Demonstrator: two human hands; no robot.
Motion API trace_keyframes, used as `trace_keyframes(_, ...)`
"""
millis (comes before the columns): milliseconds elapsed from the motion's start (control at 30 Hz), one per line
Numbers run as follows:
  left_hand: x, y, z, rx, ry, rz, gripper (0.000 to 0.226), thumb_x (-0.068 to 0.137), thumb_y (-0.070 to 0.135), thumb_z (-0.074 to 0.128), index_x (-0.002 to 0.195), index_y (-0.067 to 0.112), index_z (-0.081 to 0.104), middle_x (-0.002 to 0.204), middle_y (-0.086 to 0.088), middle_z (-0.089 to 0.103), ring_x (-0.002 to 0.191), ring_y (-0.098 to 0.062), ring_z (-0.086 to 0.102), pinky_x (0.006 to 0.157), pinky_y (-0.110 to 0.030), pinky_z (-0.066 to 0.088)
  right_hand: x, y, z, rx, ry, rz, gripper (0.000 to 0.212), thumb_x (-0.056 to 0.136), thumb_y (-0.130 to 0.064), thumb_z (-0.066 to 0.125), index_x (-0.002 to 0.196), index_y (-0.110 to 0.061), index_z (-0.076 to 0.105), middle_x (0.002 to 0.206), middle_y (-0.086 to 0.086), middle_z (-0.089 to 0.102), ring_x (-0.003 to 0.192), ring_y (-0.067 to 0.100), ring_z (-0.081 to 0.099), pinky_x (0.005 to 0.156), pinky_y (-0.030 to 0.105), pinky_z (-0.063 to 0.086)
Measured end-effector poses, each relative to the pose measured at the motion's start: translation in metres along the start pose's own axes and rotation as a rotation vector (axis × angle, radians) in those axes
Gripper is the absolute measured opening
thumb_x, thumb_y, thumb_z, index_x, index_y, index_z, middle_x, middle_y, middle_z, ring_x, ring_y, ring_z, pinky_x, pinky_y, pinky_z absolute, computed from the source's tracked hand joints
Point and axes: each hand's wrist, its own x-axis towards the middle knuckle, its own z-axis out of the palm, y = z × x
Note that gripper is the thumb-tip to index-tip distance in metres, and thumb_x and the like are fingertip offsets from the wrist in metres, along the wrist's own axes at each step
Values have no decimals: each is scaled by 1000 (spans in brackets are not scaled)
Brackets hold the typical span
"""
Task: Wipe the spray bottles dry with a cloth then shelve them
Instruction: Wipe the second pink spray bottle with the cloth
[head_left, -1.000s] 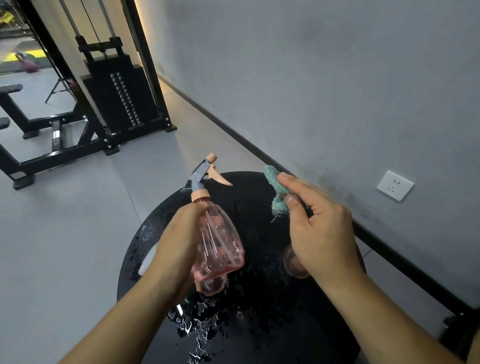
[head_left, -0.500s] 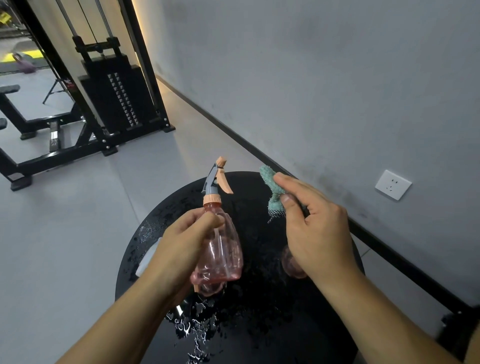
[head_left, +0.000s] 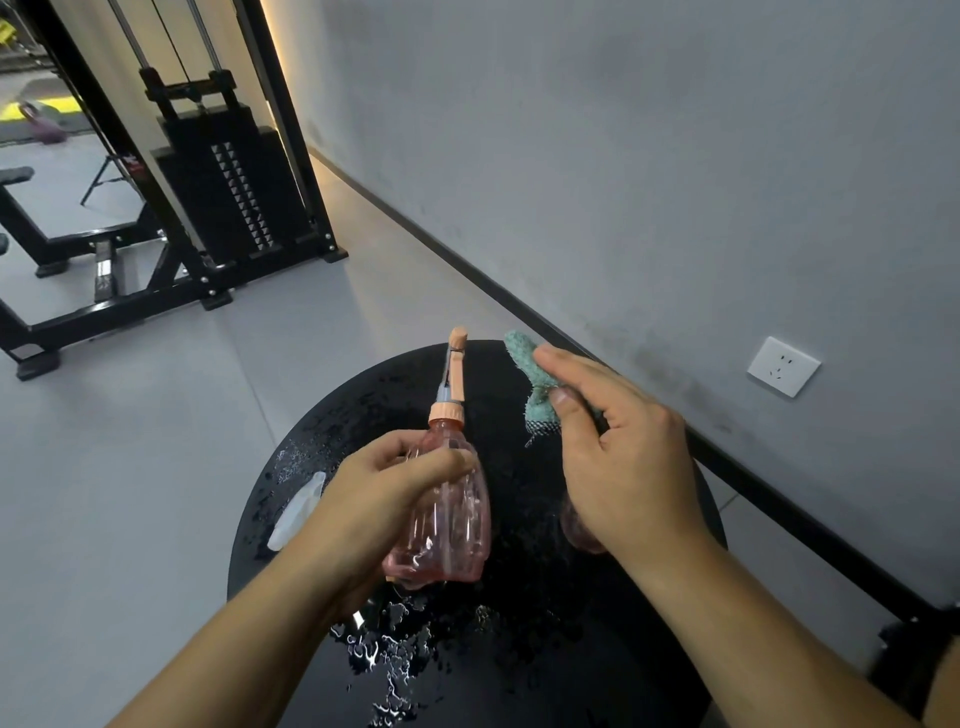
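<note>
Since a second ago our left hand (head_left: 384, 499) has turned the pink spray bottle (head_left: 452, 519) so its nozzle faces away, gripping it above the wet black table (head_left: 519, 649). Right hand (head_left: 623, 457), beside the bottle, pinches the teal cloth (head_left: 532, 384).

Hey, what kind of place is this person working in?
Most likely a gym: a black cable machine with a weight stack stands by the grey wall, with a black padded bench at far left.

left hand (head_left: 384, 493) fingers curled gripping, right hand (head_left: 623, 457) raised, pinching
</note>
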Motion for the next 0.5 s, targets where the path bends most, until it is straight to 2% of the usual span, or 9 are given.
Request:
trace_keyframes(100, 1, -3, 2, 133, 41, 29, 16, 87, 30, 77, 102, 30, 80, 96, -7, 81, 80, -32, 79, 77, -66, 64, -1, 1, 3, -20, -9, -32, 39, 95, 2, 61, 127, -19, 69, 126, -16, 65, 118, -12, 55, 98, 7, 43)
trace_keyframes(133, 1, -3, 3, 188, 66, 54, 14, 87, 35, 75, 100, 37, 80, 95, 0, 81, 82, -28, 80, 78, -66, 64, -1, 1, 4, -24, -14, -40, 39, 95, 2, 61, 127, -18, 69, 127, -15, 65, 119, -11, 55, 99, 8, 43)
trace_keyframes(200, 0, -3, 6, 292, 88, 113, 14, 87, 43, 75, 100, 48, 77, 91, 14, 79, 83, -16, 79, 84, -55, 65, -2, 1, 5, -29, -32, -60, 40, 94, 3, 61, 128, -18, 69, 128, -13, 66, 120, -9, 56, 100, 11, 44)
trace_keyframes(267, -3, -4, 8, 383, 77, 146, 20, 84, 49, 77, 103, 46, 75, 89, 18, 79, 79, -8, 77, 88, -47, 64, -3, 1, 6, -44, -78, -93, 41, 95, 4, 60, 129, -17, 68, 131, -11, 64, 123, -7, 55, 103, 15, 45)
trace_keyframes(367, -5, -5, 10, 470, 39, 140, 46, 65, 57, 83, 108, 44, 73, 90, 17, 79, 79, -8, 77, 85, -42, 64, -7, 2, 8, -73, -172, -110, 44, 95, 3, 57, 132, -19, 66, 136, -14, 60, 128, -7, 50, 106, 19, 45)
trace_keyframes(500, -1, -8, 4, 528, 32, 124, 58, 53, 52, 83, 109, 41, 71, 91, 14, 79, 78, -10, 77, 84, -44, 64, -17, 0, 15, -117, -261, -118, 50, 92, 6, 57, 133, -21, 65, 139, -12, 59, 132, -7, 47, 109, 21, 43)
